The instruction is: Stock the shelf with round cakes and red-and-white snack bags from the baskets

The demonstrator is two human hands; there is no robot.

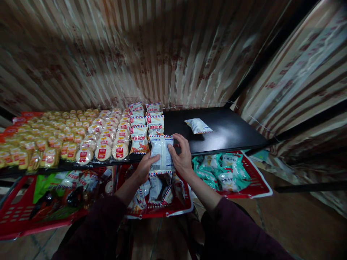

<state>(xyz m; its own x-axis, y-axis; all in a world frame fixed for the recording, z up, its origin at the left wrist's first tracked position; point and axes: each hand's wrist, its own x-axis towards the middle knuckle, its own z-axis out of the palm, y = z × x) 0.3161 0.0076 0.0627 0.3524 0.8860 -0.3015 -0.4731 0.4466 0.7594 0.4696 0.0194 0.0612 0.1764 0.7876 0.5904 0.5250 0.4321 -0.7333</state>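
Observation:
Both my hands grip one snack bag (162, 154), its white printed back turned up toward me. My left hand (144, 168) pinches its left edge, thumb on top. On the other side my right hand (183, 153) holds the right edge, with the thumb pressed on the back. Just behind the bag, similar snack bags (139, 139) stand in two rows on the black shelf (227, 139). A single white-backed snack bag (198, 126) lies apart to the right. Below my hands, a red basket (173, 213) holds more of these bags.
Left on the shelf are rows of round wrapped crackers (103, 152) and yellow packaged cakes (50, 155). A red basket (260, 180) with green snack bags (227, 178) sits at the lower right, another red basket (13, 216) at the lower left. A striped curtain (162, 54) hangs behind.

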